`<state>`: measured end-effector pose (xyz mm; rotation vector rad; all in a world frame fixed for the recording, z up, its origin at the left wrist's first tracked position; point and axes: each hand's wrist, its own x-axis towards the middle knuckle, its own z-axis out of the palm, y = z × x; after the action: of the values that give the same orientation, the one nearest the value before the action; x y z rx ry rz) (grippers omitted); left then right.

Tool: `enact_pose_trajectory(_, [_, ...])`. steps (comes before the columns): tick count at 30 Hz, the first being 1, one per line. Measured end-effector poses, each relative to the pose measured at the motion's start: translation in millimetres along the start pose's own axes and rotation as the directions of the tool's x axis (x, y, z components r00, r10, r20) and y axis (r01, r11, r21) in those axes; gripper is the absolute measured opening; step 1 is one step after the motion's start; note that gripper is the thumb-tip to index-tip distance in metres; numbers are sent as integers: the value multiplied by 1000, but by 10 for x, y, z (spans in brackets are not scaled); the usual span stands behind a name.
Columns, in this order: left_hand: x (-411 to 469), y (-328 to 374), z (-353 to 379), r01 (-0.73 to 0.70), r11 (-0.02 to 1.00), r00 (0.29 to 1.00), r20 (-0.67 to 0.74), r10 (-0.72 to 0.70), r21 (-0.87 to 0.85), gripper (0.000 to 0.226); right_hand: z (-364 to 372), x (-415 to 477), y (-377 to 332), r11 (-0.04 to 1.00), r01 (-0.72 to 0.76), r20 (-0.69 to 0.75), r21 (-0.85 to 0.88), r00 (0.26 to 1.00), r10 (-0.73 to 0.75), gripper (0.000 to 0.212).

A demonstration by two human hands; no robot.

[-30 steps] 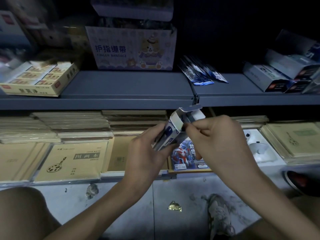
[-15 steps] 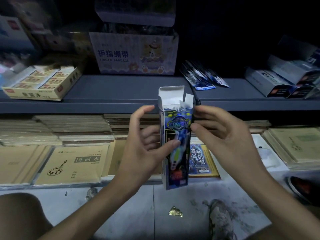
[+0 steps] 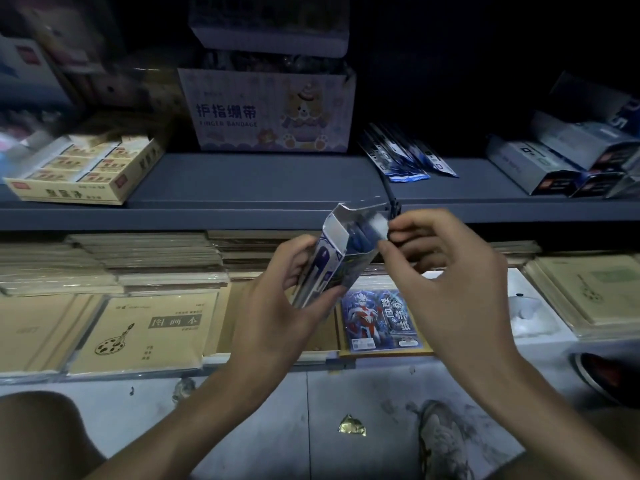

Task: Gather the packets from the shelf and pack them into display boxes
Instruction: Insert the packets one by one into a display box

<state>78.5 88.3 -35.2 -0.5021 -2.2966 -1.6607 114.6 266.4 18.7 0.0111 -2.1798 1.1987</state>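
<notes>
Found a narrow blue-and-white display box point(image 3: 329, 252) tilted in the left hand point(image 3: 277, 313), top flaps open, one flap pinched by the right hand point(image 3: 450, 271). Found slim dark-blue packets point(image 3: 405, 157) fanned flat on the grey shelf point(image 3: 259, 178).

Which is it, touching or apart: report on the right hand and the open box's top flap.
Touching. The head view shows the right hand pinching the white top flap of the box, with no gap between them.
</notes>
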Motion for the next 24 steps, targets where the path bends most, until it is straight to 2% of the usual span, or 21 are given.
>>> enact_pose_trajectory(8, [5,-13,-43,-51,984,998,-32,57,171,70,0,10,-1,995,44,30,-87,999,-41,21])
enact_pose_trajectory(14, [4,-31,-38,-96,963,995,-11,102,250,70,-7,22,-24,994,-108,104,25,989,105,19])
enact_pose_trajectory(20, [-19,-52,-13,-119,948,992,-11,128,296,70,-8,-10,-10,996,-22,153,-86,988,35,18])
enact_pose_trajectory(24, [-44,-60,-5,-114,945,991,-29,129,306,67,-2,-1,-77,994,-67,288,-91,953,91,25])
